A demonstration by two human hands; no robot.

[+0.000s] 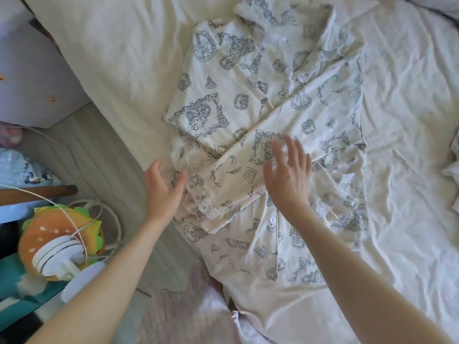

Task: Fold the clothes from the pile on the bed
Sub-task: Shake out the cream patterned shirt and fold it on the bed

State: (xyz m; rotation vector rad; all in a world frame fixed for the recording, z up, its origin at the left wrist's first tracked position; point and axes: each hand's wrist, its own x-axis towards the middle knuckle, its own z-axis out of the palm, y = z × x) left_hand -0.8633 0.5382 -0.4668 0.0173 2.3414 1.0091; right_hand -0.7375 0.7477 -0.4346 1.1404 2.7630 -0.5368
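Here, spread flat mid-bed (99, 58): a cream printed pajama shirt (248, 100), collar at the far end, one sleeve (238, 175) folded across its front. Over that sleeve, the right hand (288, 180), fingers straight and spread, holding nothing. At the sleeve's lace cuff (201, 197), the left hand (162, 192), fingers loosely extended, gripping nothing. Left of the shirt, beyond the bed's edge, a burger-shaped cushion (59, 234).

Left hand (162, 188) and right hand (288, 176) reach forward, fingers (295, 150) spread.
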